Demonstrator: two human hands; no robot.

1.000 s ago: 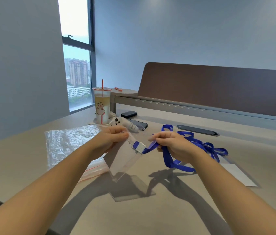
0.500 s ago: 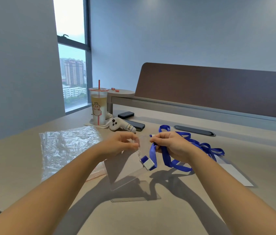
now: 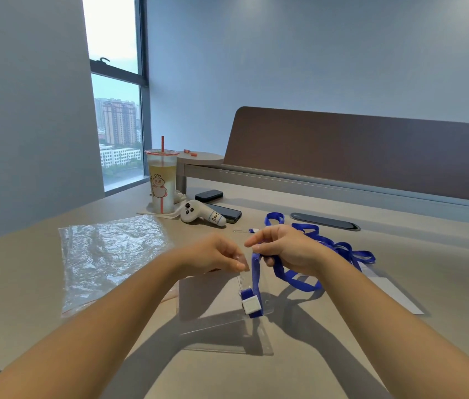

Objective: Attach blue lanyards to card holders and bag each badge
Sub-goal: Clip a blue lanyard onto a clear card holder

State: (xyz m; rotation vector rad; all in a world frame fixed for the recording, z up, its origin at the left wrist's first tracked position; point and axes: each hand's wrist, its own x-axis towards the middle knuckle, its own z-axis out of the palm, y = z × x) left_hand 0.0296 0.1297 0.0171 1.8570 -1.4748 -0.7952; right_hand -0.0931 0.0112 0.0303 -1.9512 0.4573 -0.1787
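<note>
Lanyard (image 3: 256,279) strap hangs vertical, clip (image 3: 250,305) at 6 o'clock of right hand (image 3: 286,250) pinching it; left hand (image 3: 217,256) pinches card holder (image 3: 213,298) top edge.

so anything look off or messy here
Nothing is spilled or broken. The blue lanyards lie in a tangled heap behind the right hand, and the clear bag by the left hand is crinkled. The cup stands upright.

A blue lanyard (image 3: 299,279) with a white clip (image 3: 250,306), a clear card holder (image 3: 213,300), and a red-strawed cartoon-printed cup (image 3: 161,181) sit on a beige table (image 3: 400,254).
</note>
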